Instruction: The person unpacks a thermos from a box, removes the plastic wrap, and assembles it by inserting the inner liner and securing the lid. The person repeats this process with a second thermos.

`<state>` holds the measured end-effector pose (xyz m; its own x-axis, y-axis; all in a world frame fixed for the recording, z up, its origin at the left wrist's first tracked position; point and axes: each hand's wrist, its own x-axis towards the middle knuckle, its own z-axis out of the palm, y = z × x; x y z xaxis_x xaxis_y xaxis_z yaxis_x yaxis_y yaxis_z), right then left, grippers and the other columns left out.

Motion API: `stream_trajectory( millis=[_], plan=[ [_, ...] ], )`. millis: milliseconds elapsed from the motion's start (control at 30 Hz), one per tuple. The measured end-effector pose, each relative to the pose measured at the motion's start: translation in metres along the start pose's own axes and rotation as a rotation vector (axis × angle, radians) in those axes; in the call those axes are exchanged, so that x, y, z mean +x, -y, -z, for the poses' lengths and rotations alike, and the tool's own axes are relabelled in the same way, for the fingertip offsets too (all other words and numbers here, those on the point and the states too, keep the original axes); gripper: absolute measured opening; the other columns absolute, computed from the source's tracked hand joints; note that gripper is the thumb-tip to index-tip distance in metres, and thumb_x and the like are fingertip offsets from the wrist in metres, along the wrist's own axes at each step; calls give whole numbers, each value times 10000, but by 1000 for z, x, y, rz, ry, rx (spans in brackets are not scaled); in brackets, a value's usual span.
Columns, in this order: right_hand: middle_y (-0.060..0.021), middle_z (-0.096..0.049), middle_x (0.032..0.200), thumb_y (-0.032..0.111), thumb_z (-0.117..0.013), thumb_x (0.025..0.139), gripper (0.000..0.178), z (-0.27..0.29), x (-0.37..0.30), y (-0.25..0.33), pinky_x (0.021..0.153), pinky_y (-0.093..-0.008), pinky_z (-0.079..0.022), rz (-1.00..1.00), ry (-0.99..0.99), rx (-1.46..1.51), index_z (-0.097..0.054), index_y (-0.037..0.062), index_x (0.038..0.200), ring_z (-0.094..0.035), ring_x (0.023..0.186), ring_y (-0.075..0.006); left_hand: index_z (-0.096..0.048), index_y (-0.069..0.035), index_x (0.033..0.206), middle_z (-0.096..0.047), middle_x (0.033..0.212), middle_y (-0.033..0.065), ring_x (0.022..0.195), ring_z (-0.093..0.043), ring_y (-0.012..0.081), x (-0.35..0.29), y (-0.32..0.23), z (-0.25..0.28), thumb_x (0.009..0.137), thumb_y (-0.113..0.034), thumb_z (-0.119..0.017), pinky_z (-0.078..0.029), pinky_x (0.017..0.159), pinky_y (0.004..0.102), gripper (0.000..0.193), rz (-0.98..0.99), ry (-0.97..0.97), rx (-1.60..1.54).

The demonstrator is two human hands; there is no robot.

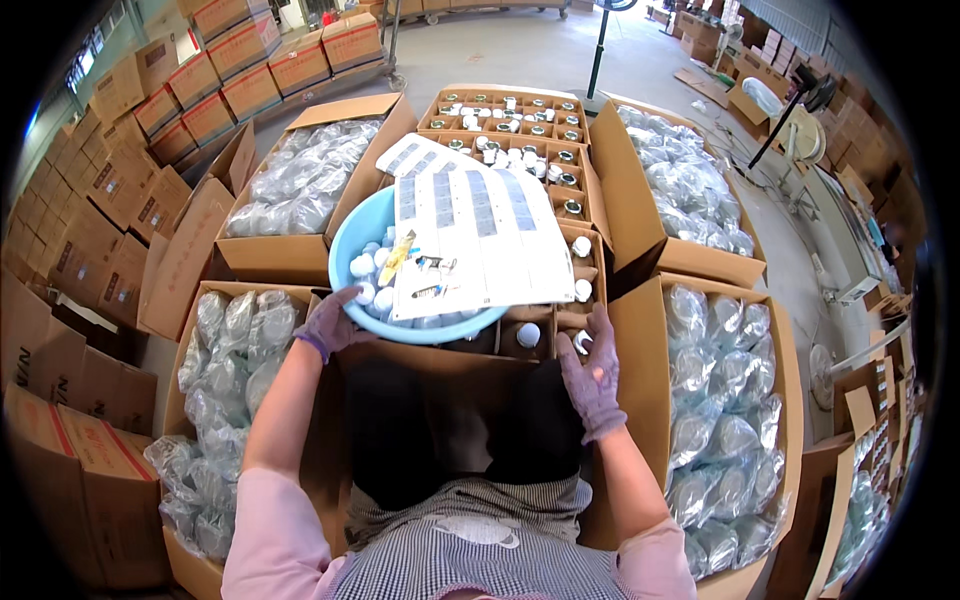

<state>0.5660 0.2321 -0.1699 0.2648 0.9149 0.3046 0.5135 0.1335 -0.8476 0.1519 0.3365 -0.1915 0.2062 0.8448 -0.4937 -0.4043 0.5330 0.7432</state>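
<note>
Blue basin [365, 218]: left hand [336, 325] at rim, right hand [593, 375] apart

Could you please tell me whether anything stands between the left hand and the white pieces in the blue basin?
Only the rim of the blue basin lies between the left hand and the nearest white pieces; farther right, the printed sheet covers part of it.

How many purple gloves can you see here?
2: one on the left hand, at the blue basin; one on the right hand, near white caps. No others show.
</note>
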Motion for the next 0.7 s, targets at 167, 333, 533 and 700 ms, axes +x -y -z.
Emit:
stream_trajectory(
  millis=[167, 333, 533, 700],
  plan=[
    [-176, -529, 1283, 222, -675, 915, 649, -51, 62, -15, 956, -352, -509, -536, 200, 620, -348, -17, 1422, -559, 1154, -266, -619, 2, 1118, -676, 996, 131, 937, -665, 252, 4, 7, 0, 887, -186, -580, -567, 822, 389, 301, -100, -168, 114],
    [-127, -558, 1261, 205, -583, 962, 655, -77, 80, -7, 1003, -323, -439, -302, 223, 753, -277, -32, 1491, -537, 1170, -199, -683, -29, 852, -673, 857, 102, 821, -650, 229, 1, 18, 16, 869, -227, -543, -532, 792, 349, 243, -403, -204, 453],
    [-211, -471, 1370, 205, -623, 950, 741, -83, 133, 16, 1011, -362, -439, -320, 56, 731, -205, -24, 1517, -500, 1211, -243, -575, -49, 998, -637, 817, 87, 706, -639, 183, 68, -27, -3, 843, -49, -589, -541, 636, 306, 156, -621, -92, 636],
    [-247, -344, 1459, 153, -633, 947, 786, -102, 137, -4, 1042, -398, -430, -203, -9, 514, -148, 31, 1553, -486, 1261, -285, -579, -27, 854, -615, 720, 90, 597, -630, 228, 158, -77, -43, 839, -179, -597, -548, 523, 313, 154, -188, -139, -37]
  ],
)
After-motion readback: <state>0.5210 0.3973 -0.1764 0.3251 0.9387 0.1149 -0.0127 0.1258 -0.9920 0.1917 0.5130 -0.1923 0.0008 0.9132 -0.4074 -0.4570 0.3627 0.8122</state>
